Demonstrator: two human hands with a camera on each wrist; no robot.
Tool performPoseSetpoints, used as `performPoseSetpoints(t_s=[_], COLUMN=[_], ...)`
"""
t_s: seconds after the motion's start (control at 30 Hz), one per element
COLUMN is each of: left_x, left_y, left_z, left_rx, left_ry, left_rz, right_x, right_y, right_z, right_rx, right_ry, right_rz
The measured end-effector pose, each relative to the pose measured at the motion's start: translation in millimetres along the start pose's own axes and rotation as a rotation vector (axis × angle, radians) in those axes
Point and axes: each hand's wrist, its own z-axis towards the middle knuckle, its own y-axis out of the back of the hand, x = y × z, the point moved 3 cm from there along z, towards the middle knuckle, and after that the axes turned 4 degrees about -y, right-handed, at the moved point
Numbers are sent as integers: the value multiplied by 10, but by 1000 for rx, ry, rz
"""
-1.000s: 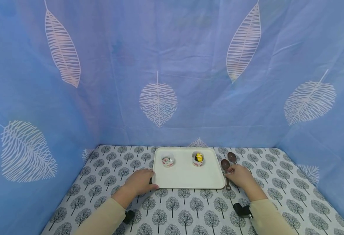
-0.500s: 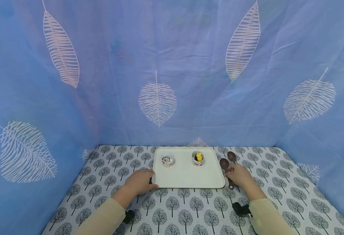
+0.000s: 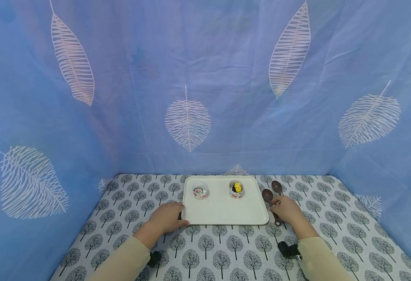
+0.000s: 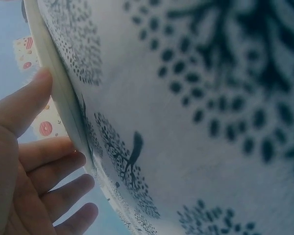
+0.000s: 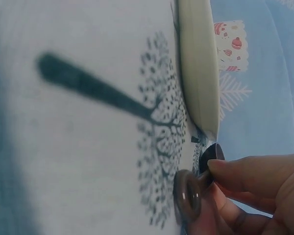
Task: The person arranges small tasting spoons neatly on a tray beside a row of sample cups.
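Note:
A brown spoon (image 3: pixel 267 195) lies just right of the cream tray (image 3: pixel 223 216), bowl toward the back. My right hand (image 3: pixel 287 210) pinches its handle between thumb and fingers; the ringed handle end (image 5: pixel 187 196) shows close up in the right wrist view. A second brown spoon (image 3: pixel 277 186) lies behind, its handle partly hidden by that hand. My left hand (image 3: pixel 167 217) rests at the tray's left edge, thumb and fingertips touching the rim with fingers fairly straight, as the left wrist view shows.
On the tray stand two patterned paper cups: the left cup (image 3: pixel 200 193) has something pale and dark inside, the right cup (image 3: pixel 236 190) something yellow and black. A tree-print cloth (image 3: pixel 205 249) covers the table. Blue curtains (image 3: pixel 205 78) hang behind and at the sides.
My right hand has turned the near spoon slightly, its bowl shifting left and its handle end moving right. The left hand and tray have stayed in place.

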Motion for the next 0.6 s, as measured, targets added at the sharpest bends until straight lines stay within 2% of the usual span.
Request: performPoseSetpoints(t_s=[0.27,0.6], left_x=[-2,-16], left_y=[3,20], left_z=[-7,-10], left_rx=[10,18], left_ry=[11,16], left_rz=[5,4], right_x=[4,5], right_y=[-13,-22], right_z=[-9,-33], right_rx=[10,43], right_ry=[-10,-24], right_rz=[10,80])
